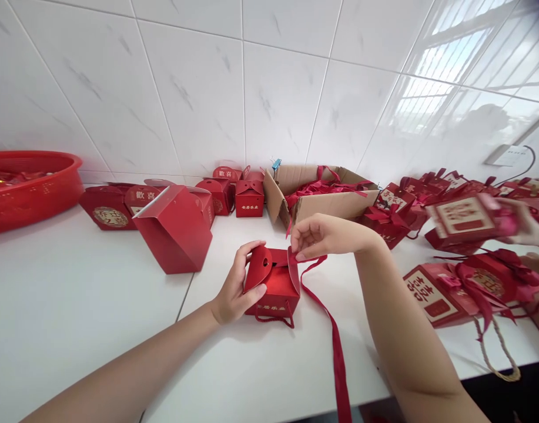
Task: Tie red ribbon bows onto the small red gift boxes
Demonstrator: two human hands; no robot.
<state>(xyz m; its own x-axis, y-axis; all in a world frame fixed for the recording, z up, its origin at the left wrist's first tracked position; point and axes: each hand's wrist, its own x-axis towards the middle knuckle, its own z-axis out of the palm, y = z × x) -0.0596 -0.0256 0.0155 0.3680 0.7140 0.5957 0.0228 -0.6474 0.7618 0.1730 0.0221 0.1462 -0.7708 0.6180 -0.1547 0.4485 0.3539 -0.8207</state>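
Observation:
A small red gift box (278, 284) with gold lettering and a red cord handle stands on the white table in front of me. My left hand (239, 288) grips its left side, thumb on the front edge and fingers behind the rounded flap. At the box's upper right, my right hand (315, 238) has its fingers curled, pinching a dark red ribbon (331, 326). One end of the ribbon is at the box's right flap. The rest trails down over the table's front edge.
An open cardboard box (335, 207) of red ribbons stands at the wall. Left are more red boxes (176, 232) and a red plastic basin (35, 194). On the right, another person's hand (527, 220) holds a box among several ribboned gift boxes (437, 288).

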